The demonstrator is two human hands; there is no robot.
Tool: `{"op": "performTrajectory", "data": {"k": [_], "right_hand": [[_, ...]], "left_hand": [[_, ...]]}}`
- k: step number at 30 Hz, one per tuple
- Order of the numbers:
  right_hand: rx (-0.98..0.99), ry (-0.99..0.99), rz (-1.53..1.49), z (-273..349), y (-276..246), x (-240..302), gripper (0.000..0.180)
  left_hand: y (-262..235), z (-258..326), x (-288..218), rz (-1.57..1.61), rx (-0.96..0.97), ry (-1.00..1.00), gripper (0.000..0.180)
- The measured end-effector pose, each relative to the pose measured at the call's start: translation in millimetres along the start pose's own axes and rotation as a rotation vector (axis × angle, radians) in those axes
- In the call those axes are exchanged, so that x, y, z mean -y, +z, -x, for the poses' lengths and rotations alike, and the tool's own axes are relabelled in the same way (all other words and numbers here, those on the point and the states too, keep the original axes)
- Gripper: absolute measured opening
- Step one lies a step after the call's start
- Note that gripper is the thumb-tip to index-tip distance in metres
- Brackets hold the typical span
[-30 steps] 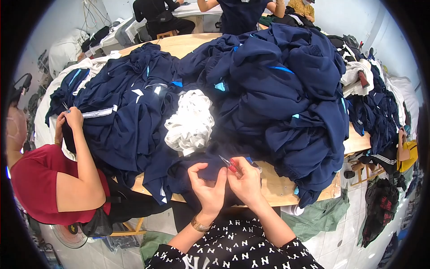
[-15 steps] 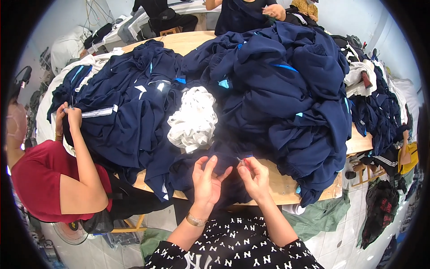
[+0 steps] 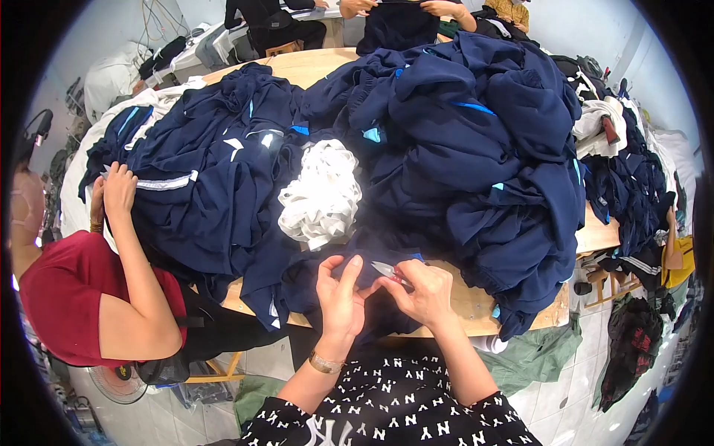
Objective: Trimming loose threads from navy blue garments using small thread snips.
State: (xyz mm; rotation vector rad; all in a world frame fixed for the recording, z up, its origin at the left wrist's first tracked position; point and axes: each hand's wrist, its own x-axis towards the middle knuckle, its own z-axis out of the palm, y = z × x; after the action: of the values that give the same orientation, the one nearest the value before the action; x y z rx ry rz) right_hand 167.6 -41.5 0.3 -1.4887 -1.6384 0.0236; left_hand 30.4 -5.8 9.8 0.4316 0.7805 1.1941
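Note:
Small thread snips [image 3: 392, 274] with pale pointed blades and a red handle are gripped in my right hand [image 3: 425, 291]. The blades point left, toward the thumb of my left hand [image 3: 342, 297]. That hand is palm up, its thumb raised and its fingers apart; whether a thread lies against its fingertips is too fine to make out. Beneath and behind both hands lies a navy garment [image 3: 297, 286] at the near table edge. Just beyond it sits a heap of white tape or elastic [image 3: 320, 197].
A large navy garment pile [image 3: 476, 141] covers the table's right, another [image 3: 216, 178] its left. A co-worker in a red top [image 3: 97, 305] handles a white-striped piece at left. Across the table [image 3: 335, 58], another person holds up dark cloth [image 3: 398, 26]. Green cloth [image 3: 535, 357] lies on the floor.
My right hand has turned and shifted slightly, bringing the snips' blades into plain view beside my left thumb. My left hand has barely moved. The person opposite has spread dark cloth between both hands.

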Motion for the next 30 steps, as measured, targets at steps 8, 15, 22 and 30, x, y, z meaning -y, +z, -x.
{"op": "performTrajectory", "data": {"k": [8, 15, 22, 30], "right_hand": [[-0.050, 0.060, -0.056, 1.3, -1.3, -2.7, 0.025], [-0.031, 0.055, -0.059, -0.1, -3.1, -2.5, 0.026], [0.003, 0.009, -0.002, -2.2, -4.2, -1.8, 0.026], [-0.164, 0.464, -0.678, 3.2, 2.4, -4.7, 0.020]], "left_hand": [[4.0, 0.6, 0.0, -0.052, 0.056, 0.012, 0.029], [1.0, -1.7, -1.8, -0.040, 0.063, -0.008, 0.028], [0.2, 0.1, -2.7, -0.049, 0.081, -0.007, 0.027], [4.6, 2.5, -5.2, 0.081, 0.158, -0.054, 0.032]]}}
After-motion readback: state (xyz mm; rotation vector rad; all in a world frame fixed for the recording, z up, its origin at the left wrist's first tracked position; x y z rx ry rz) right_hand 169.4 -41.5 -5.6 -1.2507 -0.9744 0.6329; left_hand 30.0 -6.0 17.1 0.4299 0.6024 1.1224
